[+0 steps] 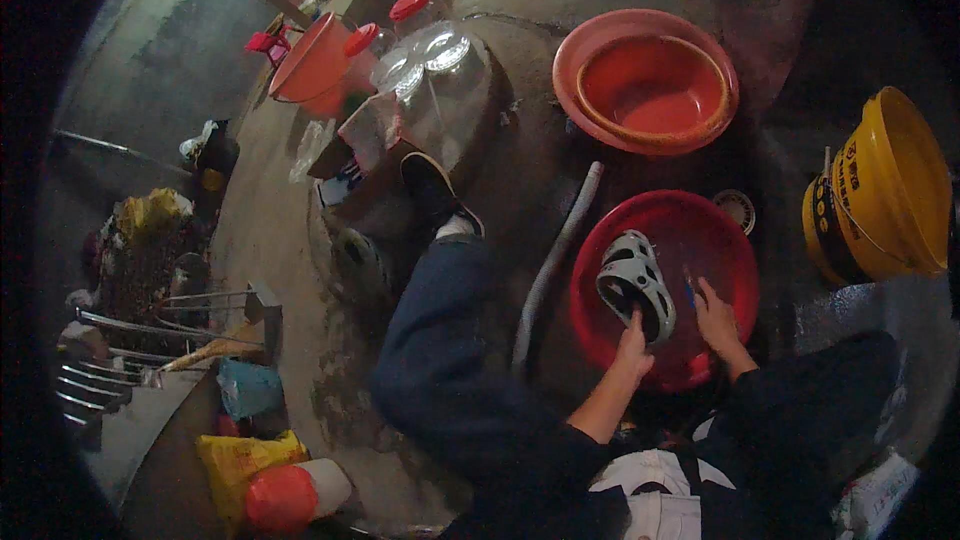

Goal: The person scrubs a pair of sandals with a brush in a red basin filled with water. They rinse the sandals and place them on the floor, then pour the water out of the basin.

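A light grey clog with holes (631, 270) is over a red plastic basin (591, 315) in front of me. My left hand (636, 349) holds the clog by its heel end, with fingers inside the opening. On the right of the clog, my right hand (716, 319) grips a small, thin tool with a blue part (689, 291); it looks like a brush, but its head is blurred. Another clog-like shoe (361, 259) lies in shadow on the floor to the left of my leg.
A grey corrugated hose (555, 259) lies left of the basin. Stacked red basins (566, 90) stand beyond it, a yellow bucket (862, 195) to the right. A round drain cover (735, 211) touches the basin's far side. Red-lidded jars (411, 7) and an orange bucket (311, 67) stand far left.
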Demonstrator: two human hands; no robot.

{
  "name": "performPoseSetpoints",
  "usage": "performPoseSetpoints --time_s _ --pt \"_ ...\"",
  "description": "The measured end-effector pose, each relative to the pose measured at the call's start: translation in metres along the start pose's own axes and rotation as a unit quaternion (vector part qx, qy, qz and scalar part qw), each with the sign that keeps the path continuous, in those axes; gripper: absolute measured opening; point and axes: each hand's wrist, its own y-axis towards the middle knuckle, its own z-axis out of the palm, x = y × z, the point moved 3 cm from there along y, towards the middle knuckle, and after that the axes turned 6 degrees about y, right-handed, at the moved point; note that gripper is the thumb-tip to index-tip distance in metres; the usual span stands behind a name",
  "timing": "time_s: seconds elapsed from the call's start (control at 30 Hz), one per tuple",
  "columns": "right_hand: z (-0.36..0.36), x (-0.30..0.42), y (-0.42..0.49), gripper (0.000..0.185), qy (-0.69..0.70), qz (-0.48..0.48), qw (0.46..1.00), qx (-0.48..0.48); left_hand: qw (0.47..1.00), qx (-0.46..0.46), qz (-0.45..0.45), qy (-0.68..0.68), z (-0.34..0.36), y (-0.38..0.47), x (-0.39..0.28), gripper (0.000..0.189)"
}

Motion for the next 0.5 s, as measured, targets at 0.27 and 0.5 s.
performPoseSetpoints --time_s 0.27,0.5 --pt "0.020 -0.023 0.015 0.044 0.130 -0.062 0.990 0.016 0.999 0.030 0.014 -0.004 -0.011 0.022 0.006 0.056" --pt "-0.020 0.071 -0.104 0.047 -0.037 -0.065 0.996 0.055 0.999 -0.046 -0.025 -0.008 -0.008 0.016 0.009 0.050"
